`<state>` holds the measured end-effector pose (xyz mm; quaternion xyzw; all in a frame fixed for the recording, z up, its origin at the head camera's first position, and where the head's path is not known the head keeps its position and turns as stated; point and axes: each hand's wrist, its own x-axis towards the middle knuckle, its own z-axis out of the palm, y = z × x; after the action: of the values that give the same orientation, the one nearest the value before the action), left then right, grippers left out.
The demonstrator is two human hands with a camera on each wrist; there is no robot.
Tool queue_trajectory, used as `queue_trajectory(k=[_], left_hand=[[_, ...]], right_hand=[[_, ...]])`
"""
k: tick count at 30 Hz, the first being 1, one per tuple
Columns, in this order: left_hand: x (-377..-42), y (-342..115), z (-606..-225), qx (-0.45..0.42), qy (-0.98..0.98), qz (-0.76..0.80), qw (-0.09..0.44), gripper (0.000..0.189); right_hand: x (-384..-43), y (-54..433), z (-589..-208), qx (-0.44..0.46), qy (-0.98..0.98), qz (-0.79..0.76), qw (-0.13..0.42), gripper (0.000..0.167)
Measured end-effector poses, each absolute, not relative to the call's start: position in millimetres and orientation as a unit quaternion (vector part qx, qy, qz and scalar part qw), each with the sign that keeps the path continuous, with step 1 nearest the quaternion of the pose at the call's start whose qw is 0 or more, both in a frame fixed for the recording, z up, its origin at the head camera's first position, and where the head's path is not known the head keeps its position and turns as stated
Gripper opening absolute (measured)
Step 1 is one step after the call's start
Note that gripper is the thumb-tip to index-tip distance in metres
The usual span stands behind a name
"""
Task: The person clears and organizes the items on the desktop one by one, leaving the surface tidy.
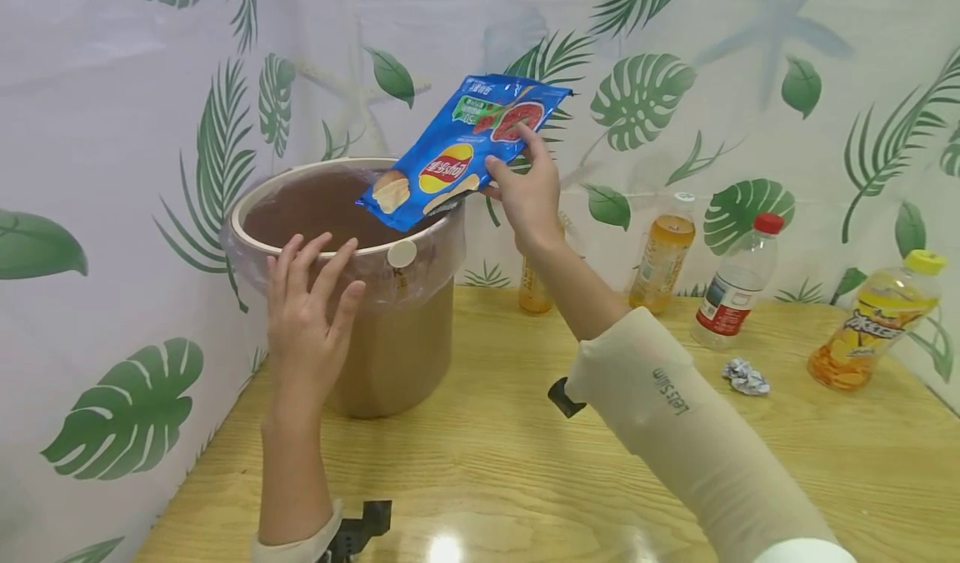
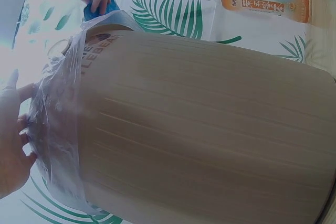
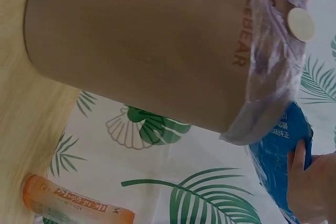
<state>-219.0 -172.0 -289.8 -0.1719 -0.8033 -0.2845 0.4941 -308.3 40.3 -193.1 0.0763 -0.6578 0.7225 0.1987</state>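
Observation:
A brown trash bin lined with a clear plastic bag stands on the table. My right hand pinches a blue chip bag by its right side, tilted, its lower left end over the bin's rim. In the right wrist view, the chip bag shows partly behind the liner, with my right hand at its side. My left hand is at the near left rim, fingers spread and fairly straight. The left wrist view shows the left hand's fingertips against the liner-covered side.
Along the back right stand an orange drink bottle, a red-capped clear bottle and a yellow-capped bottle. Another orange bottle is partly behind my right arm. A crumpled silvery wad lies before them. Patterned sheeting hangs behind.

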Motion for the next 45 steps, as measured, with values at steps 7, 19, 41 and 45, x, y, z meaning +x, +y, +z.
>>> queue_trajectory(k=[7, 19, 41, 45], left_hand=[[-218.7, -173.1, -289.2, -0.166, -0.813, -0.276, 0.485, 0.059], [-221.3, -172.7, -290.1, -0.174, -0.805, -0.274, 0.496, 0.056], [-220.6, -174.3, -290.1, -0.177, -0.798, -0.297, 0.494, 0.061], [-221.1, -175.3, -291.2, -0.175, -0.800, -0.289, 0.496, 0.059]], right_hand=[[-311.9, 28.7, -204.3, 0.107, -0.698, 0.674, 0.218, 0.057], [-312.2, 23.8, -217.3, 0.158, -0.744, 0.592, 0.265, 0.043], [-309.6, 29.3, -221.1, 0.202, -0.760, 0.559, 0.261, 0.034], [-305.6, 39.0, -221.7, 0.202, -0.739, 0.595, 0.242, 0.035]])
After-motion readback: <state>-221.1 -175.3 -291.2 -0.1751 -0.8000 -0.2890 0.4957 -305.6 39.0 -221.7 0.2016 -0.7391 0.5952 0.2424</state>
